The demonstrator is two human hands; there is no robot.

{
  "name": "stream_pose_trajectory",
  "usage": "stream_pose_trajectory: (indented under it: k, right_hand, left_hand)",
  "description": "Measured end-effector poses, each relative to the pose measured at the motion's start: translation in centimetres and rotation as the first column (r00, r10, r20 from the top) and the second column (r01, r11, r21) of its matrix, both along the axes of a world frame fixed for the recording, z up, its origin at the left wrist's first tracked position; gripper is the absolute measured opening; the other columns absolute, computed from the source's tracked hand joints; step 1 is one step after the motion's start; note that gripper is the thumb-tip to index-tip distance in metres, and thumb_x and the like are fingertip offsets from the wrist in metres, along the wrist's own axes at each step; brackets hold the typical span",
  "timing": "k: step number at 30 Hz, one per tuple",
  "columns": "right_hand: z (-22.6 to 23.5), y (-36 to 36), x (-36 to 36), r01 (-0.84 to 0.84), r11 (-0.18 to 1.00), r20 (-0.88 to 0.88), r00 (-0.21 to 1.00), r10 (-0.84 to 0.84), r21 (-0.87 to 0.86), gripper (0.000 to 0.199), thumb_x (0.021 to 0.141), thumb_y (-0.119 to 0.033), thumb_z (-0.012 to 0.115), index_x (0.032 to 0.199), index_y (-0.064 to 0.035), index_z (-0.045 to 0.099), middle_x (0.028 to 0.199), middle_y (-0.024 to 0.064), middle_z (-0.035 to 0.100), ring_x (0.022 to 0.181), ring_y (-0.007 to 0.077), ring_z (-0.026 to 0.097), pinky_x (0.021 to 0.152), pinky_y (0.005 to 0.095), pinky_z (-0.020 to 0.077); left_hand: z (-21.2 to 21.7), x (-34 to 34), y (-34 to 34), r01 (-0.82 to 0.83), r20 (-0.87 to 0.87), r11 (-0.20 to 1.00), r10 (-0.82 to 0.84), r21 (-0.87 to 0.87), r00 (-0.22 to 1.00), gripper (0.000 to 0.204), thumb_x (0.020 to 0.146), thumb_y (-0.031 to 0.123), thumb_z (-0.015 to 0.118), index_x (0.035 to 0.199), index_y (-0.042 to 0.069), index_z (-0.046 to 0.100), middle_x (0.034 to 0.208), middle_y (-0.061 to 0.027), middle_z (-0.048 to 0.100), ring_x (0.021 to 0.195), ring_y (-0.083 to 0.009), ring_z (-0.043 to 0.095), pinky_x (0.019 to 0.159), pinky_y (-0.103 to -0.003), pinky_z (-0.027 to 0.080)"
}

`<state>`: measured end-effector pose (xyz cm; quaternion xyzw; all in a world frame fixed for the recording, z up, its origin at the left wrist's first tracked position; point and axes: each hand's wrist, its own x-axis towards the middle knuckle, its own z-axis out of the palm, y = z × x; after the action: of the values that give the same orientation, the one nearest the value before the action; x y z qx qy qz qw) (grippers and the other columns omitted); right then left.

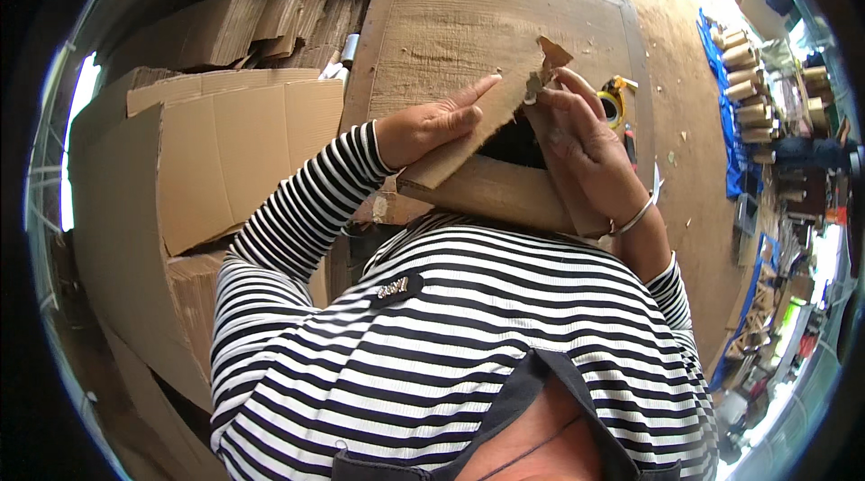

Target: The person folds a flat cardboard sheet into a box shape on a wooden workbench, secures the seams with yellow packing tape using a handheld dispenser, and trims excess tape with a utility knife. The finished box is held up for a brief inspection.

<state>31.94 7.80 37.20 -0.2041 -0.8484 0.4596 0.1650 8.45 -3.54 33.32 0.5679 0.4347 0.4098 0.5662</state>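
Note:
A brown piece of cardboard is bent into a triangle in front of my chest, with a dark hollow inside. Against its left panel rests my left hand, thumb and forefinger along the outer side; its other fingers are mostly hidden. My right hand grips the right panel near the upper corner, fingers bent beside a torn, curling paper flap. The two panels lean together near that corner, under the right fingertips. Whether they are joined there is hidden.
Beneath the cardboard is a worn wooden table. A roll of yellow tape lies right of my right hand, with a red-handled tool below it. Large cardboard sheets stand at the left. Paper tubes and a blue sheet are far right.

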Motion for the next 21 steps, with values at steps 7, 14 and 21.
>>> stream_pose_trajectory:
  k: [7, 14, 21]
  right_hand:
    - [-0.6, -0.2, 0.2, 0.161, 0.973, -0.101, 0.979, -0.179, -0.168, 0.051, 0.089, -0.01, 0.055, 0.137, -0.0064, 0.04, 0.134, 0.0191, 0.045, 0.127, 0.0299, 0.044, 0.103, 0.0362, 0.0374]
    - [-0.9, 1.4, -1.7, 0.295, 0.953, -0.176, 0.937, -0.302, -0.067, 0.047, 0.091, -0.018, 0.061, 0.134, -0.0083, 0.047, 0.125, 0.0112, 0.052, 0.11, 0.0203, 0.055, 0.094, 0.0314, 0.044]
    - [2.4, 3.0, -2.5, 0.179, 0.961, -0.29, 0.95, -0.113, 0.211, 0.018, 0.084, -0.005, 0.063, 0.101, -0.0004, 0.064, 0.088, 0.0067, 0.064, 0.077, 0.017, 0.063, 0.073, 0.0275, 0.0516]
  left_hand:
    - [2.4, -0.1, 0.8, 0.097, -0.348, 0.994, -0.107, -0.045, 0.932, 0.085, 0.095, 0.049, 0.046, 0.147, -0.002, 0.002, 0.149, -0.0271, 0.02, 0.137, -0.0326, 0.027, 0.111, -0.032, 0.024]
    - [2.6, 0.1, 1.3, 0.078, -0.435, 0.997, -0.066, 0.009, 0.898, 0.081, 0.095, 0.045, 0.048, 0.147, -0.001, 0.005, 0.149, -0.026, 0.022, 0.138, -0.0335, 0.025, 0.112, -0.034, 0.022]
    - [2.6, 0.3, 1.1, 0.077, -0.373, 0.997, -0.075, -0.008, 0.925, 0.081, 0.094, 0.046, 0.048, 0.147, -0.001, 0.008, 0.148, -0.0263, 0.023, 0.138, -0.0332, 0.025, 0.112, -0.033, 0.022]
